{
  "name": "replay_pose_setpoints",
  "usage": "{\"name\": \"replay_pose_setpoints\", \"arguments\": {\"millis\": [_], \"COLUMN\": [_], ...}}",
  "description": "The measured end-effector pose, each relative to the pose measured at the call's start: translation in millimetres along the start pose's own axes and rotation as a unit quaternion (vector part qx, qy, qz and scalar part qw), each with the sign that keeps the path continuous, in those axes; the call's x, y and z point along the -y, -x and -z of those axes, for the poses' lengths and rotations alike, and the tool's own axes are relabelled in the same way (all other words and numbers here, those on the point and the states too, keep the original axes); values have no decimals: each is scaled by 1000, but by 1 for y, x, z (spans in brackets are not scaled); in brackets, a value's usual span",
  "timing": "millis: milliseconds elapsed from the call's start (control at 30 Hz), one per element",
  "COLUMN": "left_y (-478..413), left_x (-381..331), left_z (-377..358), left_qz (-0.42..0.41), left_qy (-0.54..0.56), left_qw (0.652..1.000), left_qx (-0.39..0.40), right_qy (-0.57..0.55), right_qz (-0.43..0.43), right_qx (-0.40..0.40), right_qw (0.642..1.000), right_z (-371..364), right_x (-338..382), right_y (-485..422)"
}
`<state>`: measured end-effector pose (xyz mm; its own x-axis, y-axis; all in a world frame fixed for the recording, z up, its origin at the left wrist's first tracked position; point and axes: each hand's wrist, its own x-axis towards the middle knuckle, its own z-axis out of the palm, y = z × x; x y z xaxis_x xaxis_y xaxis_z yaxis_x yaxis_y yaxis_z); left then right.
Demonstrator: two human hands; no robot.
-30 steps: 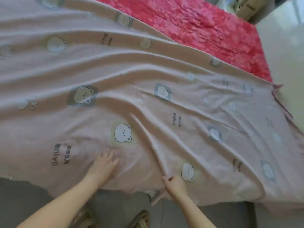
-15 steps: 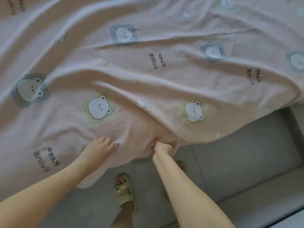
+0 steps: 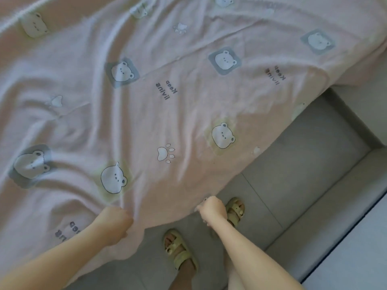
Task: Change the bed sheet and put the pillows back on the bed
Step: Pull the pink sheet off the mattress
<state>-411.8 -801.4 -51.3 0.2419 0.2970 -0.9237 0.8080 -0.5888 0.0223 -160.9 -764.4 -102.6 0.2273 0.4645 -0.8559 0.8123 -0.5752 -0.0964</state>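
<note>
Pink cotton with a print of white bear faces, the bed sheet [image 3: 188, 101] lies spread and rumpled ahead of both hands, filling everything beyond them and off to the left. Its near edge runs slantwise from the left hand [image 3: 116, 220] away past the right hand [image 3: 211, 212] and up to the far right. The left hand is closed into the cloth, fingers curled under and bunching a fold just in from the edge, with creases fanning away from its knuckles. The right hand is a tight fist pinching the edge itself where the cloth hangs over the grey tiled floor [image 3: 303, 174]. Between the two hands the edge sags in a shallow curve. Just beyond the left hand sits a bear face on a yellow-green patch [image 3: 114, 178], and further ahead, between the hands, a white paw print [image 3: 165, 153]. Dark lettering [image 3: 167, 91] lies well beyond that. Under the right hand stands a foot in a pale green sandal [image 3: 235, 211], and a second sandal of the same kind [image 3: 180, 250] is planted on the floor nearer the body, between the two forearms.
</note>
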Motion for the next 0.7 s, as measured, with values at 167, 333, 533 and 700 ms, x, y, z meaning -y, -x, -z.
{"name": "replay_pose_setpoints", "arguments": {"millis": [167,333,533,700], "left_y": [-21,-40,-65,-96], "left_x": [8,-1,-43,-82], "left_z": [72,200,363,465], "left_qz": [47,74,55,35], "left_qy": [35,43,56,82], "left_qw": [995,981,962,956], "left_qx": [-76,-173,-261,-279], "right_qy": [-92,-200,-305,-295], "right_qz": [19,26,15,1], "right_qx": [-70,-137,-215,-272], "right_qw": [993,970,928,916], "right_z": [81,200,334,433], "right_x": [2,-24,-88,-143], "right_y": [-24,-34,-52,-63]}}
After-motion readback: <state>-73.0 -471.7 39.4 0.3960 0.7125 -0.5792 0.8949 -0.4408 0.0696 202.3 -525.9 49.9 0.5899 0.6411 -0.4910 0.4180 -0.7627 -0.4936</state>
